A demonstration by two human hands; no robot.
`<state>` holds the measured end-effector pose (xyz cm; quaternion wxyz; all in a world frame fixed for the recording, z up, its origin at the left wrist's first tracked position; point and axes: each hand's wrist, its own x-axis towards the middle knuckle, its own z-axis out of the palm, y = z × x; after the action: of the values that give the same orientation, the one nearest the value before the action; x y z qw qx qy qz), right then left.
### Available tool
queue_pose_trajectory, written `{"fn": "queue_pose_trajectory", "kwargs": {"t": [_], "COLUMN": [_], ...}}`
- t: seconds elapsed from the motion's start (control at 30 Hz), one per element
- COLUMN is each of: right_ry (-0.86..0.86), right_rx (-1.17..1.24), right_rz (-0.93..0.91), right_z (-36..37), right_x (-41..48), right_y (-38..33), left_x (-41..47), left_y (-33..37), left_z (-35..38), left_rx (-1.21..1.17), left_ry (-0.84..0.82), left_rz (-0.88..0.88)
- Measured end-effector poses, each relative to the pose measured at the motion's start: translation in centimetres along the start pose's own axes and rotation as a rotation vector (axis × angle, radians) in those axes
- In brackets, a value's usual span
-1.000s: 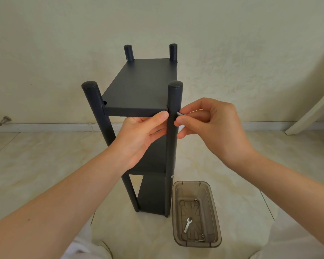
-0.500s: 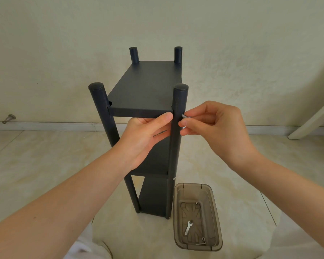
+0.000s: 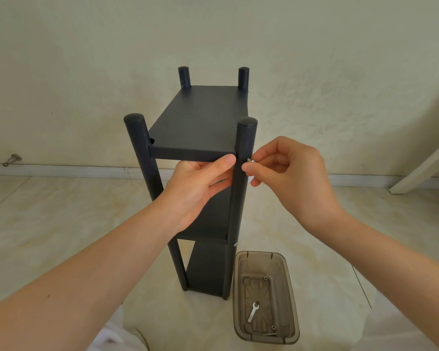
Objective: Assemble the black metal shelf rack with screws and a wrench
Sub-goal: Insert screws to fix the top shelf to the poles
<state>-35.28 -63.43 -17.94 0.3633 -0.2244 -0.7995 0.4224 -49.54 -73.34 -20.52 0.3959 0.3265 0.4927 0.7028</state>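
The black metal shelf rack [image 3: 203, 122] stands upright on the floor with four round posts and three shelves. My left hand [image 3: 200, 186] holds the front edge of the top shelf, thumb on top by the near right post [image 3: 241, 188] and fingers underneath. My right hand [image 3: 287, 176] pinches a silver screw [image 3: 251, 160] against the right side of that post at top-shelf height. A small silver wrench [image 3: 253, 311] lies in the tray on the floor.
A brown see-through plastic tray [image 3: 289, 279] sits on the tiled floor just right of the rack's base, with loose screws [image 3: 270, 331] inside. A metal door stop [image 3: 12, 159] is at the left baseboard. A white slanted piece [image 3: 421, 168] leans at far right.
The screw has gone deeper into the post: less of its shaft shows between my right fingers. My left hand stays on the shelf edge. The view shifted slightly.
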Motion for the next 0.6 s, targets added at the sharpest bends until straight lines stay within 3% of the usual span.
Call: {"fn": "queue_pose_trajectory", "kwargs": {"t": [0.2, 0.4, 0.6], "right_ry": [-0.113, -0.109, -0.107], "right_rx": [0.068, 0.166, 0.062], "right_rz": [0.009, 0.068, -0.009], "right_z": [-0.9, -1.1, -1.5], "right_x": [-0.1, 0.2, 0.7], "right_y": [0.0, 0.0, -0.1], "left_x": [-0.1, 0.1, 0.1], "left_y": [0.0, 0.1, 0.1], "left_z": [-0.4, -0.4, -0.3], "left_rx": [-0.007, -0.007, -0.007], "left_ry": [-0.037, -0.065, -0.051], "left_rz": [0.018, 0.017, 0.004]}}
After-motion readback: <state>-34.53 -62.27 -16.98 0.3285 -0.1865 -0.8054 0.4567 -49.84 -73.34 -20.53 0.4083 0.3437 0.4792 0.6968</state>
